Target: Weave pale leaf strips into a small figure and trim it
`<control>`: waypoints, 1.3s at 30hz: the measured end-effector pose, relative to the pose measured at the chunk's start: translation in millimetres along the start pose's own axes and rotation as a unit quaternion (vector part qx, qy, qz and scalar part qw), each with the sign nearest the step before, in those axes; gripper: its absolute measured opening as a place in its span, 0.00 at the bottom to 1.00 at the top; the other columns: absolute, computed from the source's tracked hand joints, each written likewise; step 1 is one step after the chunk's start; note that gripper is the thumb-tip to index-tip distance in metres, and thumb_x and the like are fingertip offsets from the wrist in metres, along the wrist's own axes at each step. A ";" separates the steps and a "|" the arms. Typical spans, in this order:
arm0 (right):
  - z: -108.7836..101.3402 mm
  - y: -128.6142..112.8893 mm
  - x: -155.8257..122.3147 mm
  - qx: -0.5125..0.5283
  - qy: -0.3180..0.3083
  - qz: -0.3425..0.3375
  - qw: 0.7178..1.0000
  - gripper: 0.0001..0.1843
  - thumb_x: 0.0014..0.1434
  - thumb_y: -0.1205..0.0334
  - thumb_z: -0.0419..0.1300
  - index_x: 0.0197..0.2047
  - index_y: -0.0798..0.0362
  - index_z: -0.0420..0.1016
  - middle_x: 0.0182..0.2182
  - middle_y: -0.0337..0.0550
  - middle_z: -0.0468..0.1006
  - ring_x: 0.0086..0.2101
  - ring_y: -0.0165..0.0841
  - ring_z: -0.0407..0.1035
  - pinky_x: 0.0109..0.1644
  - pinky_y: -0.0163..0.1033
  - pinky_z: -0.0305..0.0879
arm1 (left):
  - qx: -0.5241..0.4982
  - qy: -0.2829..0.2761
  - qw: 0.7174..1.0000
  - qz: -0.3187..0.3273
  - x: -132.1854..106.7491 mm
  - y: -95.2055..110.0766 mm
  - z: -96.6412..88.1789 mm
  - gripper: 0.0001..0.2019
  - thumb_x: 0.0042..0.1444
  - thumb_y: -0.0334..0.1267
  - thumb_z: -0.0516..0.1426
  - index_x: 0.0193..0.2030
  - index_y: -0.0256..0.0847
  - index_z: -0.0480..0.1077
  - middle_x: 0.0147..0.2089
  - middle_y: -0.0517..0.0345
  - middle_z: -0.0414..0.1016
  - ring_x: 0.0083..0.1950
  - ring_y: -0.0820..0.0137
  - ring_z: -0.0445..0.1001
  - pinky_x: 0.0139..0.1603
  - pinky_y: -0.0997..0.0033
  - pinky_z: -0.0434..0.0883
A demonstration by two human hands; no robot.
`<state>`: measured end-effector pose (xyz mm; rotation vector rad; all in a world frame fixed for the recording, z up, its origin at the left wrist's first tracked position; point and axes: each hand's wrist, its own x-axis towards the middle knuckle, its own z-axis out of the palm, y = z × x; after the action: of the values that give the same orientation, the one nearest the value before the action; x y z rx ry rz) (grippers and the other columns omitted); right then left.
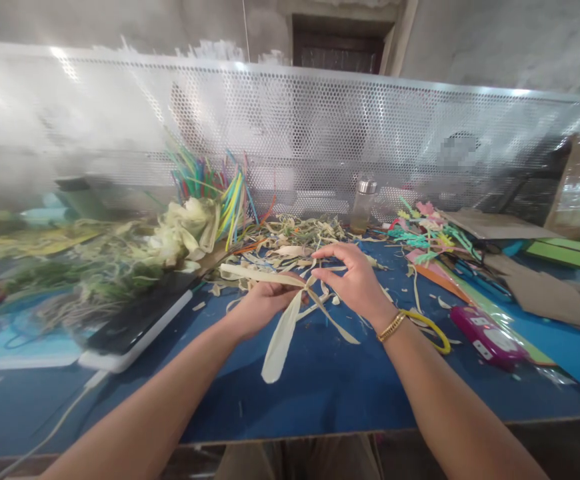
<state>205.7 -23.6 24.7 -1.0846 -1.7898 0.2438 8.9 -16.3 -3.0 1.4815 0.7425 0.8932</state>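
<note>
Pale corn husk strips (281, 340) cross at a knot or fold in front of me, one wide tail hanging down and a narrower one slanting to the right. My left hand (266, 303) is closed on the strips just left of the crossing. A long, stiff-looking piece extends left above its fingers. My right hand (353, 277) is at the upper right of the crossing, thumb and forefinger curved toward each other at a thin husk end. Its exact grip is partly hidden. Loose husk scraps (295, 252) lie behind both hands.
A tablet-like device (135, 327) with a cable lies left beside dried greenery (90, 267). Coloured pipe cleaners (210, 183) and a glass bottle (363, 203) stand behind. Right are a yellow ring (437, 333), a purple case (487, 337) and cardboard (545, 287). A perforated metal screen (320, 127) borders the table.
</note>
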 end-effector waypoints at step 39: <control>45.8 -23.6 -24.5 0.093 -0.081 0.045 0.991 0.12 0.54 0.68 0.53 0.21 0.52 0.56 0.21 0.34 0.61 0.26 0.27 0.58 0.31 0.34 0.53 | 0.136 0.214 0.960 0.116 3.2 0.5 -2.5 0.07 0.52 0.36 0.58 0.25 0.39 0.72 0.23 0.62 0.68 0.26 0.74 0.65 0.28 0.75 0.63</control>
<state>157.6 -42.4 0.4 -1.0369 -1.8219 0.5575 8.4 -12.4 -2.1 1.6593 1.0551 1.3621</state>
